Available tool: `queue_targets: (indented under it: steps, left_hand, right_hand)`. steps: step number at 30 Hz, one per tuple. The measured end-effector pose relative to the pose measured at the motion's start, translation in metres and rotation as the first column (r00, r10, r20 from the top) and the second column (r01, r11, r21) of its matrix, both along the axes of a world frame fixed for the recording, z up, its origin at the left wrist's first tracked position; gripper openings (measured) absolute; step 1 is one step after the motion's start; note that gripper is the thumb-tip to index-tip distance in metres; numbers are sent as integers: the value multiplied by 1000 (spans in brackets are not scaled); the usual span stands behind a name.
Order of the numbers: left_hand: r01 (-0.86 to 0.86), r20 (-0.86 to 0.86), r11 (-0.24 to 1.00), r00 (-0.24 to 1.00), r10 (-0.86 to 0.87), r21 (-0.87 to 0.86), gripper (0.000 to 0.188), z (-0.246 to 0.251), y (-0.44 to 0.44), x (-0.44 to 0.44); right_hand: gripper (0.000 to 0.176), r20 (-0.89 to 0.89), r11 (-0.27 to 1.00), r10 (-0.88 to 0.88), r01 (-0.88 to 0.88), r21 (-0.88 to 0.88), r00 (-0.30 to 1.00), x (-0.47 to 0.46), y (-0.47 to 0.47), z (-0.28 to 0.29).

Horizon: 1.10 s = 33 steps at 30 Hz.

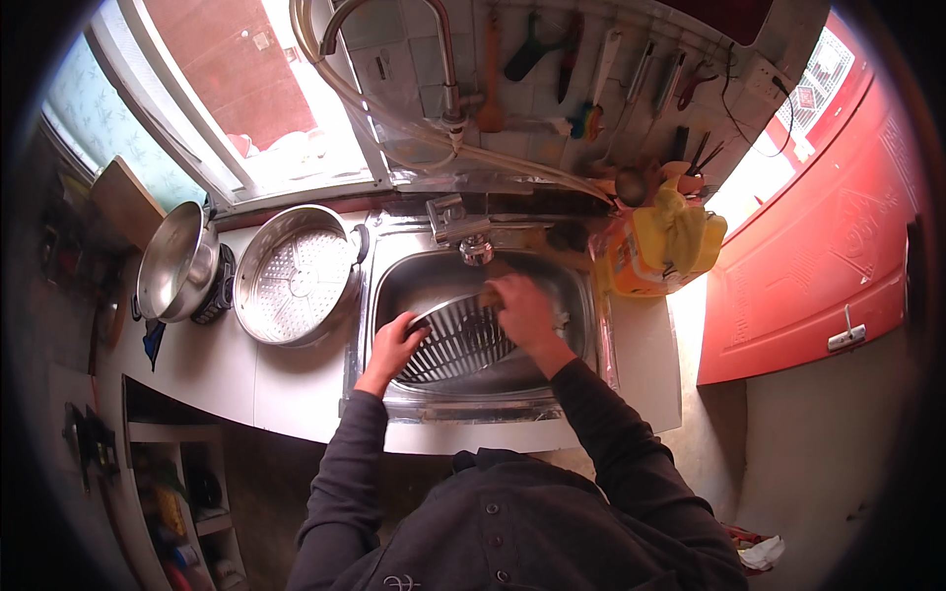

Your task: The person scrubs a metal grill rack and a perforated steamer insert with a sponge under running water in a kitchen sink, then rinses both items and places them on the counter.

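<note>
A slatted metal rack (451, 343) lies tilted inside the stainless steel sink (547, 380), below the chrome faucet (475, 247). My left hand (395, 346) grips the rack's left rim, fingers over the edge. At the rack's upper right, my right hand (523, 310) is closed on a small brownish scrubber (489, 295), blurred and partly hidden by the fingers. Left of the sink a round steel steamer pot (295, 277) with a perforated bottom rests on the counter, and beyond it stands a tilted steel pan (171, 262).
A yellow plastic container (654, 255) with a yellow glove (680, 229) on it stands right of the sink. Utensils hang on the tiled wall above. A curved metal spout (443, 59) and hoses rise behind the sink. A red door (820, 244) is at the right.
</note>
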<state>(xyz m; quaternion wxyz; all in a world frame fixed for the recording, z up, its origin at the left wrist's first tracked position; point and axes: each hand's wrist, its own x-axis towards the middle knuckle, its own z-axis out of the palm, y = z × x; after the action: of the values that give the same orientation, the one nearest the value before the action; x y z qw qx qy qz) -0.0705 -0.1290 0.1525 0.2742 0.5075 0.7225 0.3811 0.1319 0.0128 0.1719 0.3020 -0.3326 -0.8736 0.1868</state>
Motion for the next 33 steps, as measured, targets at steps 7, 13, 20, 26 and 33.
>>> queue_targets:
  steps: [7,13,20,26,33]
  left_hand:
    - [6,255,992,966,-39,128,16,-6,-1,-7]
    - [49,19,996,999,-51,69,20,-3,7,-12]
    - [69,233,995,969,-83,69,18,-11,9,-15]
    - [105,340,994,935,-103,14,18,-9,17,-24]
    - [75,210,997,975,-77,15,19,-5,18,3]
  right_hand:
    - [37,-50,992,97,-100,-79,994,-8,0,-2]
    - [36,24,999,-4,5,-32,1000,-2,2,-15]
    - [34,-43,991,84,-88,-98,996,-4,-4,2]
    - [38,-184,993,27,-47,-109,983,-12,4,-3]
    - [40,-273,988,149,-155,-1,950,-35,-39,42]
